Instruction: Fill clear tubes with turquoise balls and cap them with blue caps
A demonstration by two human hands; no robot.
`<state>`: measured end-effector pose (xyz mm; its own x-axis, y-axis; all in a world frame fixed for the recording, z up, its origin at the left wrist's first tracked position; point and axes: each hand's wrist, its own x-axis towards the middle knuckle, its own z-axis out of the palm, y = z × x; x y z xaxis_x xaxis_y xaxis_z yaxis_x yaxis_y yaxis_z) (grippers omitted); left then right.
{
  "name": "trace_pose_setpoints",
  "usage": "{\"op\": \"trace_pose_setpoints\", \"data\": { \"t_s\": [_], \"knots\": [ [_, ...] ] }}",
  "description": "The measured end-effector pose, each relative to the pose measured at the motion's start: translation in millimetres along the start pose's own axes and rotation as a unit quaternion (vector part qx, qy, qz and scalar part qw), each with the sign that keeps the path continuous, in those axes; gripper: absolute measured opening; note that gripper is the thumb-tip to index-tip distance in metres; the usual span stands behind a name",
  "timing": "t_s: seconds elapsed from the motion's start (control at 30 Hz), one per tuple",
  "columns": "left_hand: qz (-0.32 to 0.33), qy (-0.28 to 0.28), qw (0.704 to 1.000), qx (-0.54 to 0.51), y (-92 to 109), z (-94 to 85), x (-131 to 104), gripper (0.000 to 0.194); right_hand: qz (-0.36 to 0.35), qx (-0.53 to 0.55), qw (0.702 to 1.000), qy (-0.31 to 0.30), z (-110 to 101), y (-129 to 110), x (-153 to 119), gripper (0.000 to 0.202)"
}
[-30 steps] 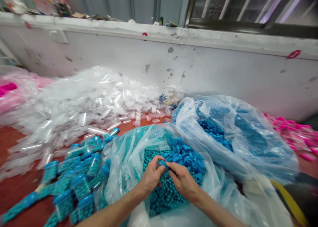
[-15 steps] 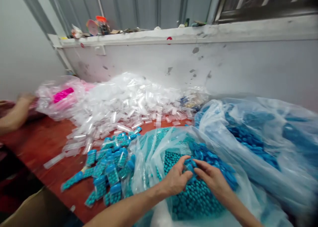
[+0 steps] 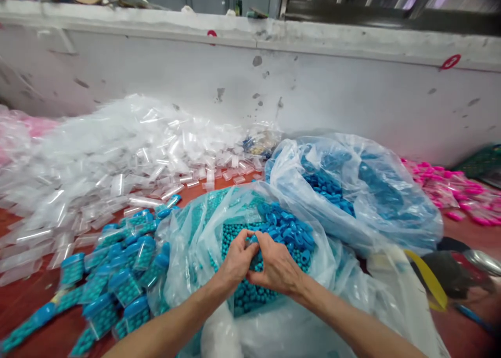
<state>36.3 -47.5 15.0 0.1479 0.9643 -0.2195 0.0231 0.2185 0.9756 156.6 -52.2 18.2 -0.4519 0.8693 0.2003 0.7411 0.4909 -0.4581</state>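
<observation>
Both my hands meet over an open plastic bag of teal beads and blue caps. My left hand pinches a small container, mostly hidden by the fingers, with a blue top and teal showing below. Fingers of my right hand close on the same container from the other side. Left of the bag lie filled clear containers with teal beads and blue caps.
Clear empty containers are heaped at the back left. A second bag with blue caps stands behind to the right. Pink-capped pieces lie at the far right, near a yellow strip. A wall closes off the back.
The view has turned right, bringing the pink-capped pieces into sight and dropping another person's arm at the left. My hands have drawn closer together around the container.
</observation>
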Motion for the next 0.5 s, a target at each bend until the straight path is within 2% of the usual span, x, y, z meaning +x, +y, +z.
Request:
{"op": "trace_pose_setpoints", "data": {
  "t_s": [0.2, 0.3, 0.4, 0.43, 0.5],
  "knots": [
    [0.017, 0.025, 0.999, 0.027, -2.7, -1.7, 5.4, 0.022, 0.019, -0.015, 1.0, -0.007, 8.4, -2.0, 3.6, 0.055],
    [0.018, 0.022, 0.999, 0.019, -4.4, -10.1, 4.3, 0.024, 0.005, 0.039, 0.999, -0.03, 10.8, -3.2, 5.7, 0.066],
    [-0.006, -0.017, 1.0, -0.02, 6.5, -31.7, -3.2, 0.033, -0.009, 0.139, 0.988, -0.066, 8.0, 0.2, 8.9, 0.081],
    [-0.015, -0.019, 0.999, -0.026, 12.3, -43.1, -7.4, 0.037, 0.003, 0.165, 0.984, -0.072, 6.4, 2.6, 9.6, 0.079],
    [-0.012, 0.018, 1.0, -0.014, 22.8, -72.4, -17.8, 0.042, 0.034, 0.18, 0.98, -0.083, 4.2, 8.0, 9.2, 0.06]
  ]
}}
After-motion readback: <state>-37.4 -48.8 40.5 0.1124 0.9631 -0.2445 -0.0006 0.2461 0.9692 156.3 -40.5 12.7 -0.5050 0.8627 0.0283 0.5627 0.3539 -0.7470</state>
